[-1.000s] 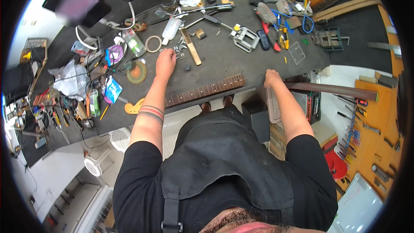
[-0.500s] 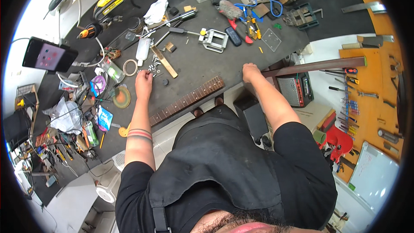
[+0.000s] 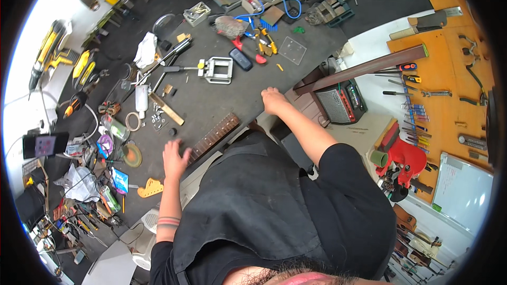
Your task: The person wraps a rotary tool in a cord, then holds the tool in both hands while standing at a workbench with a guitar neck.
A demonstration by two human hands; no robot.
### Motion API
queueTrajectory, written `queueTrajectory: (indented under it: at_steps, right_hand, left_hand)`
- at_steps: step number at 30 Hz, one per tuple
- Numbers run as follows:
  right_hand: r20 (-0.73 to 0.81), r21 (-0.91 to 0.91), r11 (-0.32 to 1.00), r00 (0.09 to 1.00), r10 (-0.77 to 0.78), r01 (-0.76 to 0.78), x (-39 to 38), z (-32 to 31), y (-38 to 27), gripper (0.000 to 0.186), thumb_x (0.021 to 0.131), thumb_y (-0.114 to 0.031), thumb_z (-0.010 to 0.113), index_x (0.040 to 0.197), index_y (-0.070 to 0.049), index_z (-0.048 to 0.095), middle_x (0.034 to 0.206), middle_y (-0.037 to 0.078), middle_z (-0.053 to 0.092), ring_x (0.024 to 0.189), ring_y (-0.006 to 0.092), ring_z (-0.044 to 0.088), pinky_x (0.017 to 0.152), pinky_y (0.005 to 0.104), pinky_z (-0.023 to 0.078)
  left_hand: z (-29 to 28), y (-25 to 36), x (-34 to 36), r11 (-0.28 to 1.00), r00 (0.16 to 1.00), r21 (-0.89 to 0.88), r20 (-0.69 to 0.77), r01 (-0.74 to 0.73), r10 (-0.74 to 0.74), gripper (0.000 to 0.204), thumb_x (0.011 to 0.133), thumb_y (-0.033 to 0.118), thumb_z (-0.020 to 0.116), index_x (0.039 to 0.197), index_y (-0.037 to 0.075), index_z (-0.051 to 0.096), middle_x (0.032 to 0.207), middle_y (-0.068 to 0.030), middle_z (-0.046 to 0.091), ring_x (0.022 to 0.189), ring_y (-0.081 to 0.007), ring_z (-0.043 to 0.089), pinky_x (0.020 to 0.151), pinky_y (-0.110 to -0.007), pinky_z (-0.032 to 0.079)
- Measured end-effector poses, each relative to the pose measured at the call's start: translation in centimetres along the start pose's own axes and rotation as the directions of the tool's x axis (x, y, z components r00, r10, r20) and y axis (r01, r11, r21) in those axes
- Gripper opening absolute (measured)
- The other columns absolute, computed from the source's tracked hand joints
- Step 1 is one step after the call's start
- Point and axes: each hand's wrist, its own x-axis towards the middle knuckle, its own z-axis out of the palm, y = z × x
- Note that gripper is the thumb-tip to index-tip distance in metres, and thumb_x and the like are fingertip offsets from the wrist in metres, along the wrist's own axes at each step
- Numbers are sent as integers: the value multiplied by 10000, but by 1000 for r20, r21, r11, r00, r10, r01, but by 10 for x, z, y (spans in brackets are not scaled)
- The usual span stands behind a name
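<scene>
A person in a black T-shirt and dark apron (image 3: 248,195) stands at a dark, cluttered counter (image 3: 211,97), seen from above. The left hand (image 3: 176,161) is released, its fingers spread and gripping nothing, held over a guitar neck (image 3: 215,133). The neck's dark, dotted fretboard runs from beside the left thumb toward the right hand, along the counter's near edge; whether the thumb touches it cannot be told. The neck's yellow headstock (image 3: 151,188) shows on the other side of the left wrist. The right hand (image 3: 273,101) is at the counter's edge, its fingers curled in; whether they grip anything underneath cannot be told. The fretboard's end lies to the left of these fingers, well apart from them.

Just beyond the left fingertips is a small black cap (image 3: 172,132); farther off lie scattered metal hardware (image 3: 157,118), a wooden strip (image 3: 168,109), a roll of tape (image 3: 133,122) and a white bottle (image 3: 141,98). To the left of those fingers is a round disc (image 3: 132,155).

Beyond the right fingers are a clear plate (image 3: 292,50) and yellow-handled pliers (image 3: 270,43); beyond and to their left, a dark handheld device (image 3: 241,59) and a silver metal frame (image 3: 218,70). To their right stands an amplifier (image 3: 332,104).
</scene>
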Motion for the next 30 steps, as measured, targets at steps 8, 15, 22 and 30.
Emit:
queueTrajectory:
  at_steps: [8,15,22,30]
  right_hand:
    - [-386,871,454,833,396,187,92,-60,177,260,890,-82,767,1116,-21,655,902,114,747,824,237,726,780,384,592]
    - [-621,695,716,560,548,70,163,-153,261,571,911,-140,766,1402,-24,499,1119,182,704,1068,378,683,956,480,539]
    - [-828,424,884,481,289,199,164,-134,171,359,829,-23,711,1170,-18,599,1120,206,631,1088,413,646,967,511,510]
    - [-604,91,635,549,-577,767,113,-129,-70,671,820,-276,863,1400,-86,583,1323,158,611,1255,359,571,1071,504,451]
  left_hand:
    - [31,67,-8,974,973,207,192,89,-130,833,752,303,914,1467,127,524,1334,-107,576,1283,-331,544,1064,-507,427]
    - [44,77,0,938,962,290,137,191,-238,650,785,159,833,1387,114,594,1287,-111,601,1260,-325,571,1073,-532,449]
    - [55,102,11,924,948,244,45,295,-315,625,778,138,822,1372,129,628,1253,-97,616,1246,-316,580,1085,-550,439]
    - [69,117,24,920,934,158,-54,358,-353,599,745,53,762,1328,127,643,1214,-101,612,1230,-318,580,1106,-536,411]
